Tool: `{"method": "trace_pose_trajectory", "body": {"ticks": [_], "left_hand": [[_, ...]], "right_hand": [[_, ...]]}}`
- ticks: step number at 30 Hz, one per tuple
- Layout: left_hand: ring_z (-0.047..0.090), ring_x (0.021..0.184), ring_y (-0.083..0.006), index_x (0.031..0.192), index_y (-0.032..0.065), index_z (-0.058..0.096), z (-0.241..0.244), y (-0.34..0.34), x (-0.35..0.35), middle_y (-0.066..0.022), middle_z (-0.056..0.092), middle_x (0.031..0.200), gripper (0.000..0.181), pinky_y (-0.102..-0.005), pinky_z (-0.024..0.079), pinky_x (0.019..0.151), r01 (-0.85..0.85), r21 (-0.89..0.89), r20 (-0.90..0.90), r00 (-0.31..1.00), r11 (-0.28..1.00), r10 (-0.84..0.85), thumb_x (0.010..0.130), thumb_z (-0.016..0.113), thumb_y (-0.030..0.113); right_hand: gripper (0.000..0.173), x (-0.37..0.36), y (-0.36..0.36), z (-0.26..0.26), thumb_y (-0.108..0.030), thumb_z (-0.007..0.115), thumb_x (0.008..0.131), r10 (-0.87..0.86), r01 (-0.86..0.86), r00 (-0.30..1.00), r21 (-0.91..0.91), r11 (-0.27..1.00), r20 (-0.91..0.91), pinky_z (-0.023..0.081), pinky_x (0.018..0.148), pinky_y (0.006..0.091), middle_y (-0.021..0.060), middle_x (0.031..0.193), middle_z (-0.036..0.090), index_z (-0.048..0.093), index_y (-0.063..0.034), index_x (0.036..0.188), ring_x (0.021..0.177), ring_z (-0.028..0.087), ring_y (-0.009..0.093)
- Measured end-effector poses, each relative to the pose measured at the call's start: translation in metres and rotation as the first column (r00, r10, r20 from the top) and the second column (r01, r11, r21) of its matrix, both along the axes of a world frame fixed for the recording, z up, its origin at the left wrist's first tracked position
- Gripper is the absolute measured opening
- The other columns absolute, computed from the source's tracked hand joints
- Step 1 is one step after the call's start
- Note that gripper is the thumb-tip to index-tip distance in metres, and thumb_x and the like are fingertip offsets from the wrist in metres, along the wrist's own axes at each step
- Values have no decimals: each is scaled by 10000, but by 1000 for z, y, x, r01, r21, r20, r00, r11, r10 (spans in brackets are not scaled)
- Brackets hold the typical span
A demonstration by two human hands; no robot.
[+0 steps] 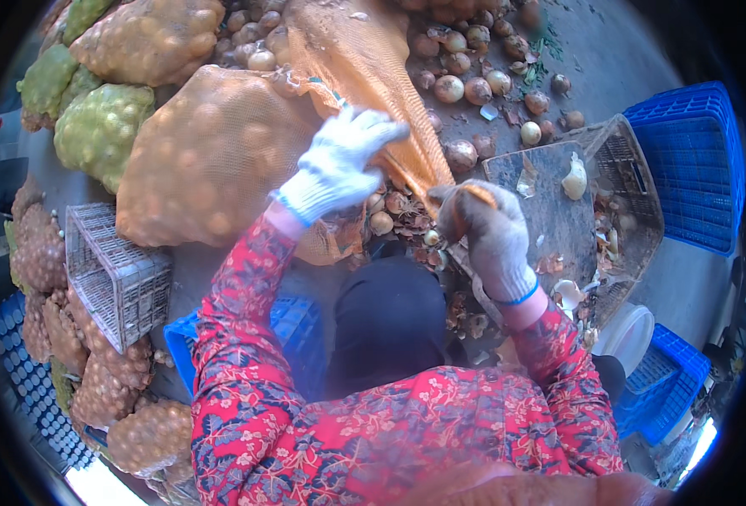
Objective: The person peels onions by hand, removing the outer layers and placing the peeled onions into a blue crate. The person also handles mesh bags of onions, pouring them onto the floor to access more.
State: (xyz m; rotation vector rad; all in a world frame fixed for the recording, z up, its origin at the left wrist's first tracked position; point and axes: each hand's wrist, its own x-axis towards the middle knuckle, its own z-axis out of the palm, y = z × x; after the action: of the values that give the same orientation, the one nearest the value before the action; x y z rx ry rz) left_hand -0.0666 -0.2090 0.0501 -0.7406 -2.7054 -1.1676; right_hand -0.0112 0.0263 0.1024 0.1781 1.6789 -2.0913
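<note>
My right hand [486,221], in a soiled knit glove, grips a bunched edge of an orange mesh sack [354,57]. That sack stretches away from me, limp near my hands. Blurred and in a whiter glove, my left hand [350,161] is at the sack's near edge, thumb and fingers apart; whether it pinches the mesh cannot be made out. A taut strip of mesh [404,174] runs between both hands. Beside my left wrist lies a full orange mesh sack of onions [214,152]. Loose onions [381,223] and dry skins lie below my hands.
A dirty board [543,190] with onion peel lies at right, against a grimy plastic crate [632,190]. Blue crates [689,171] stand beyond. Scattered onions [467,88] cover the floor ahead. At left are a grey crate [120,272] and green mesh sacks [104,129].
</note>
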Motion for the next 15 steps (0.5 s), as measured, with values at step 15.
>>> {"method": "trace_pose_trajectory", "body": {"ticks": [15], "left_hand": [[648,829,-337,764,66,675,23,-4,-22,-148,664,816,115,-389,511,758,-120,-297,-143,986,947,80,747,563,46]], "right_hand": [[106,51,-18,71,-103,705,886,-101,84,988,-143,986,-119,454,602,213,-5,762,658,732,-5,913,673,578,68]]}}
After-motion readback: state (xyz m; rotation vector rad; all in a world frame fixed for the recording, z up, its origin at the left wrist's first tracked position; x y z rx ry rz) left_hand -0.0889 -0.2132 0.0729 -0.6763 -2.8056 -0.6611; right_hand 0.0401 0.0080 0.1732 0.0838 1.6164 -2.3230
